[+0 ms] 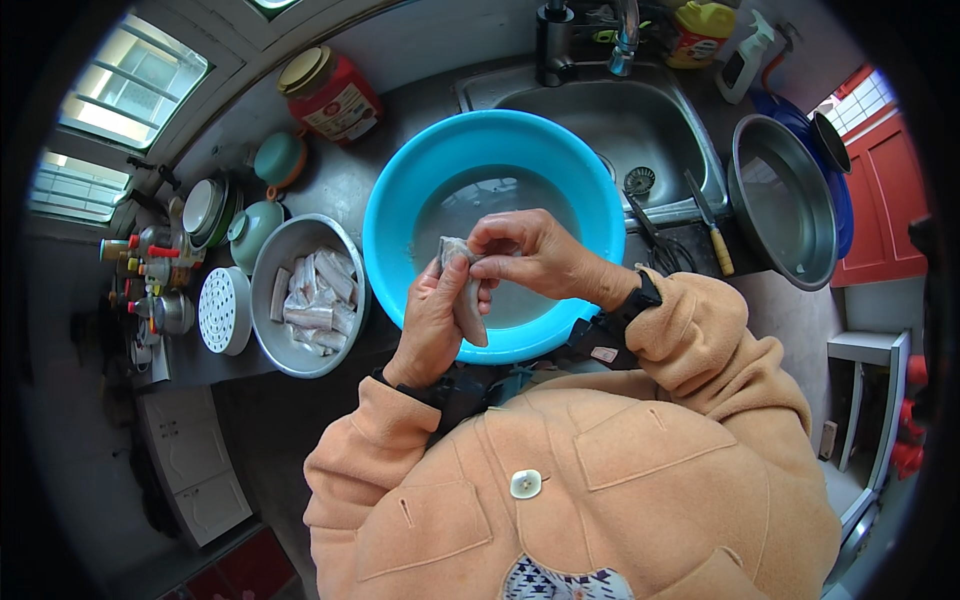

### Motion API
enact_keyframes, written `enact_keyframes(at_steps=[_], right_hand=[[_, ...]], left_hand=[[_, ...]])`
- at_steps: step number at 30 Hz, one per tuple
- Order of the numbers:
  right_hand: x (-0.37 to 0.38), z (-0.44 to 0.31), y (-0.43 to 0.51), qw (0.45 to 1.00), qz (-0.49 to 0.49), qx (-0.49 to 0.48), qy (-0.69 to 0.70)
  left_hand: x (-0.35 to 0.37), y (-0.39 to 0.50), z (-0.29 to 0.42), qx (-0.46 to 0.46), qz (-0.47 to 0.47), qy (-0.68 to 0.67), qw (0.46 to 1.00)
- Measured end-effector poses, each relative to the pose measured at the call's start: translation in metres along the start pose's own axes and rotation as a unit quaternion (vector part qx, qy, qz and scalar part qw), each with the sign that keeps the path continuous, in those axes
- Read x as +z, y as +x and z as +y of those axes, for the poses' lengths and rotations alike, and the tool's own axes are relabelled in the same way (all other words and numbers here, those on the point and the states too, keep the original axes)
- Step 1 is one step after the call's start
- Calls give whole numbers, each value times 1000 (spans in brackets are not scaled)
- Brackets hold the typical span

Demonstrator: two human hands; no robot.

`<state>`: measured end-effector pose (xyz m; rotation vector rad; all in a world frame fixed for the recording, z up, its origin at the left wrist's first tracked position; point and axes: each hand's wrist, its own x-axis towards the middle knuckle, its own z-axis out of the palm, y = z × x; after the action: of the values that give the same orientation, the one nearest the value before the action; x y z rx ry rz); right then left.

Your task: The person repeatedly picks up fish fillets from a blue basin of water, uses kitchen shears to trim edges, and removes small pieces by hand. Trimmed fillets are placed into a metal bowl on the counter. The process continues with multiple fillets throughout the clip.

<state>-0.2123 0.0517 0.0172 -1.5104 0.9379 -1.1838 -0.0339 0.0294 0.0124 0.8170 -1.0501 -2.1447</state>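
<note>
A piece of silvery fish (470, 311) is gripped in my left hand (435, 315), above the near part of a blue plastic basin (386, 202). My right hand (536, 255) has its thumb and forefinger pinched together at the upper end of the piece; whether something small lies between those fingertips is hidden. Cloudy water (495, 195) fills the bottom of the basin. To the left, a metal bowl (264, 330) holds several cut fish pieces (311, 296).
Behind the basin is a stainless steel sink (585, 101) with a faucet (624, 52). Kitchen scissors (660, 244), a wooden-handled knife (709, 217) and a metal basin (780, 247) are at the right. A white perforated rack (223, 311), bowls (206, 210) and a red-bodied jar (334, 97) stand leftward.
</note>
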Motion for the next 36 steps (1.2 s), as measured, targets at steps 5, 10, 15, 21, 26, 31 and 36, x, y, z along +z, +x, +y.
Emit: enact_keyframes(at_steps=[5, 10, 15, 21, 26, 31, 36], right_hand=[[-1, 4, -4, 978, 45, -119, -166], [1, 6, -8, 982, 42, -97, -157], [5, 2, -10, 996, 59, -24, -61], [5, -3, -9, 999, 12, 24, -26], [9, -3, -10, 998, -13, 5, -54], [20, -6, -15, 991, 41, -46, -122], [20, -9, -13, 996, 50, -11, -76]], left_hand=[[0, 3, -3, -8, -1, -45, 999], [-1, 9, -7, -20, 5, -88, 996], [-1, 7, 1, -25, -7, -75, 997], [2, 5, 0, 5, 3, -33, 999], [-3, 2, -5, 6, 4, -14, 1000], [2, -1, -4, 39, 55, -34, 997], [6, -8, 6, 41, 16, -13, 999]])
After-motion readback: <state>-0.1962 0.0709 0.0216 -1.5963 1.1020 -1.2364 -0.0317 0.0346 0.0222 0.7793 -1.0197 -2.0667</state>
